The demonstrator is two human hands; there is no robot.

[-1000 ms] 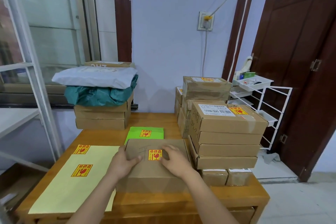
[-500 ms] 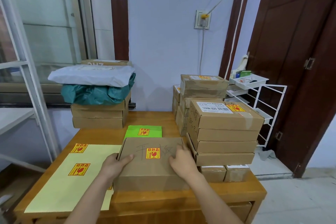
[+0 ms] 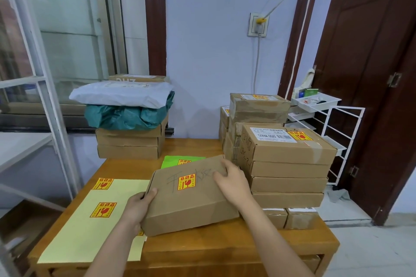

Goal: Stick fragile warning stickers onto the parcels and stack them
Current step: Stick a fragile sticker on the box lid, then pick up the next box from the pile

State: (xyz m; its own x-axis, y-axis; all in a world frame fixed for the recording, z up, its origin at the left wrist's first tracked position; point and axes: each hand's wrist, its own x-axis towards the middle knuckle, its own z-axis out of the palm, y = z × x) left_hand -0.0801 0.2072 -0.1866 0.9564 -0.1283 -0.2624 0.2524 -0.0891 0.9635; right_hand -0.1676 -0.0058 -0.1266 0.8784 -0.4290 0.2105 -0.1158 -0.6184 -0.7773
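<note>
A flat cardboard parcel with pen marks and a red-and-yellow fragile sticker on its lid is lifted off the table and tilted, its right end higher. My left hand grips its near left corner, thumb on the lid. My right hand holds its far right end. A stack of stickered parcels stands just to the right. A pale yellow sticker sheet with fragile stickers lies on the left of the table.
A green sticker sheet lies behind the held parcel. At the back left, boxes carry a teal bag and a white mailer. A white wire rack stands right of the wooden table, beside a dark door.
Both hands moved from pressing the sticker on the lid to the parcel's ends. The parcel has left the table and tilted up toward the right stack.
</note>
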